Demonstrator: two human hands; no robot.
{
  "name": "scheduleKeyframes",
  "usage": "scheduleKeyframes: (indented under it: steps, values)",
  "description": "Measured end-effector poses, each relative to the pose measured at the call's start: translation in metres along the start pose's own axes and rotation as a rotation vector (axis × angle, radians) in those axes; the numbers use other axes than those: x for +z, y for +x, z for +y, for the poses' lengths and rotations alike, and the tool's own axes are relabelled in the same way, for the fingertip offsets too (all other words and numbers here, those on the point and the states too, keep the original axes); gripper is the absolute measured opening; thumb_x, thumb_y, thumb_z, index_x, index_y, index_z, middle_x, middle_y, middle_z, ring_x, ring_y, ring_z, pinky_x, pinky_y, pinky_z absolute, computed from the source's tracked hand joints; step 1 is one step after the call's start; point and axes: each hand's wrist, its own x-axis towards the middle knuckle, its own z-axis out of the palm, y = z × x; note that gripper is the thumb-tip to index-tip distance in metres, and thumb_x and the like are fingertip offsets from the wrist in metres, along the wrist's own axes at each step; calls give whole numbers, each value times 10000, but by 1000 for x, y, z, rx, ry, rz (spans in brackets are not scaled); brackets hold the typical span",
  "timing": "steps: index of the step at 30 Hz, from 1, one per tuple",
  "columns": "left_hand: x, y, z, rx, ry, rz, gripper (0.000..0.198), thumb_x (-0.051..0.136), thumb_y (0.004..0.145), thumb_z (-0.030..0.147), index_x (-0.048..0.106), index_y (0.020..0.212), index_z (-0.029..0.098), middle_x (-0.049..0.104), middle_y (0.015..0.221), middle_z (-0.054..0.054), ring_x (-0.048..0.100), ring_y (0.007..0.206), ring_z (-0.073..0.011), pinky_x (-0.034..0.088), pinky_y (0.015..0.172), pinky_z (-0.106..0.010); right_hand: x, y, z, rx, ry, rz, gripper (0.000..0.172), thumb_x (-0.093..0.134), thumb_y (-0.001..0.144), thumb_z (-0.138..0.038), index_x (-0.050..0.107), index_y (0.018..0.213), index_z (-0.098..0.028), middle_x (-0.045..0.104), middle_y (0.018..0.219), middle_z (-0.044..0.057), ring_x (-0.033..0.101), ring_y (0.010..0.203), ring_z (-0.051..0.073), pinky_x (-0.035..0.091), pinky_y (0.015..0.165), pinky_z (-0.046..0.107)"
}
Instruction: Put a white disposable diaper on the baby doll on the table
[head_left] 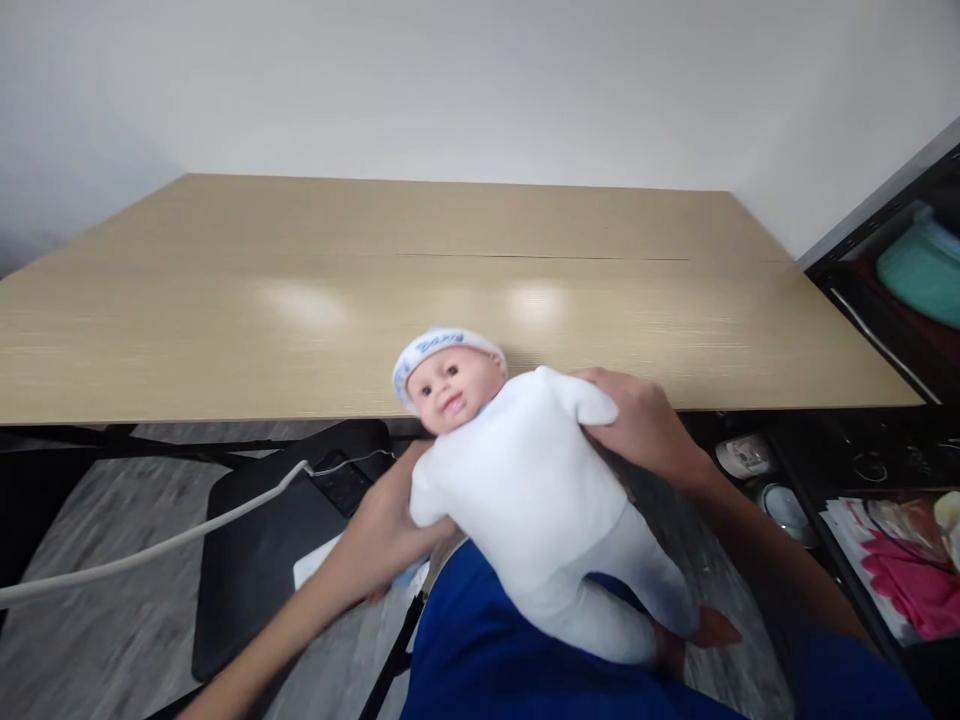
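A baby doll (pixel 525 490) in a white suit and a white cap with blue print lies tilted over my lap, head toward the table edge, bare feet toward me. My left hand (pixel 386 520) grips its side under one arm, fingers hidden behind the body. My right hand (pixel 637 425) wraps round its other shoulder and arm. Both hands are closed on the doll, which is held just in front of the wooden table (pixel 300 300).
A white cable (pixel 165 540) runs across a black mat (pixel 255 560) on the grey floor at the left. A dark shelf unit (pixel 892 300) at the right holds a teal thing, cups and pink cloth. My blue trousers (pixel 480 660) fill the bottom.
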Motion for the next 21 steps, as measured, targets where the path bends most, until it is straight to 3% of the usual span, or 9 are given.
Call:
scheduleKeyframes:
  steps: [5,8,11,15,21]
  values:
    - [-36,99,28,88,196,-105,722,737,823,626,596,1392,203,792,1245,-133,774,1083,-392,606,866,-457,-13,38,44,85,-196,154,278,758,917,-362,788,1160,-230,845,1022,87,767,912,315,467,742,341]
    - [-43,154,37,118,251,-147,796,761,767,630,577,1397,181,757,1336,-159,746,1161,-401,591,925,-471,-12,57,72,146,-277,192,301,767,903,-420,792,1130,-224,849,993,109,759,877,333,431,697,344]
    - [-41,193,39,117,275,-175,833,750,723,663,574,1368,168,754,1327,-165,734,1168,-406,580,941,-480,-6,67,93,210,-288,201,318,766,906,-450,798,1132,-228,857,1006,116,753,865,337,421,683,347]
    - [-36,211,30,86,305,-187,796,724,735,603,572,1380,163,763,1316,-169,740,1155,-394,577,937,-468,4,63,110,237,-227,187,291,734,922,-436,789,1125,-235,856,1042,110,756,912,342,470,722,366]
    - [-39,197,0,79,389,-67,732,716,825,597,557,1411,189,784,1271,-166,760,1090,-396,572,898,-475,16,42,121,128,-215,219,319,635,1002,-480,717,1202,-246,807,1156,132,741,1051,372,544,861,447]
